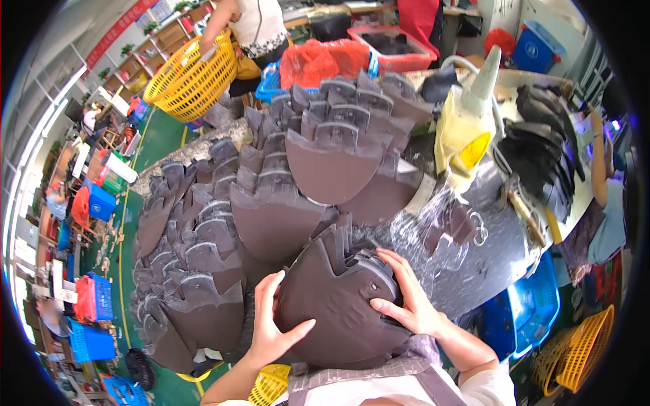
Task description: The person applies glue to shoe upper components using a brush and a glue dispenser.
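A thick stack of dark brown shoe-upper pieces rests against my body at the near edge of the table. My left hand presses flat on the stack's left side, fingers spread. My right hand lies on its right top, fingers over the notched edges. Both hands hold the stack between them.
Rows of the same brown pieces cover the table in overlapping fans. A yellow glue bottle with a cone tip stands at right, beside crumpled clear plastic. A person carries a yellow basket at the back. Blue and yellow crates sit on the floor.
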Motion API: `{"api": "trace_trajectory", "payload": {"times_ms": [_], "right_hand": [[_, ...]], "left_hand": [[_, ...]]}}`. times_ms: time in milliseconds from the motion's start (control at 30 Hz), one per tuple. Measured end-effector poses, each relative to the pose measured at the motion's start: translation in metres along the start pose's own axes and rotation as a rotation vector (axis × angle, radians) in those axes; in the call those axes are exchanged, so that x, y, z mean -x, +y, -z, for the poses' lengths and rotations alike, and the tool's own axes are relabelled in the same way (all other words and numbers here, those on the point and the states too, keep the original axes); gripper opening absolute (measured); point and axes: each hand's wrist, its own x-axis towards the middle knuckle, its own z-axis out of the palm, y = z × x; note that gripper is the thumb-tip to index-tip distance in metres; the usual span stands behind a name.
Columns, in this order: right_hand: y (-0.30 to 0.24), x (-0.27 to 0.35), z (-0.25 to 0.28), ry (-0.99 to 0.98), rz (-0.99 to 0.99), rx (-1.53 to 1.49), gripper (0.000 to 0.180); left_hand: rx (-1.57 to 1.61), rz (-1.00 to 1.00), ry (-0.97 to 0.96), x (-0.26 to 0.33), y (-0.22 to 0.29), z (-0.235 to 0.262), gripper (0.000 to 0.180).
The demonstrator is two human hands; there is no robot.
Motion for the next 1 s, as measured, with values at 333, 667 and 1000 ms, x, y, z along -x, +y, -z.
{"api": "trace_trajectory", "payload": {"times_ms": [333, 667, 1000], "right_hand": [[0.021, -0.019, 0.056, 0.254, 0.076, 0.188, 0.049], [0.039, -0.093, 0.182, 0.798, -0.216, 0.297, 0.02], [0.057, -0.06, 0.186, 0.909, 0.155, 0.356, 0.025]], "left_hand": [[-0.211, -0.303, 0.257, 0.0, 0.003, -0.035, 0.088], [-0.775, -0.611, -0.199, -0.013, 0.028, -0.053, 0.061], [-0.836, -0.628, -0.158, 0.0, 0.034, -0.057, 0.053]]}}
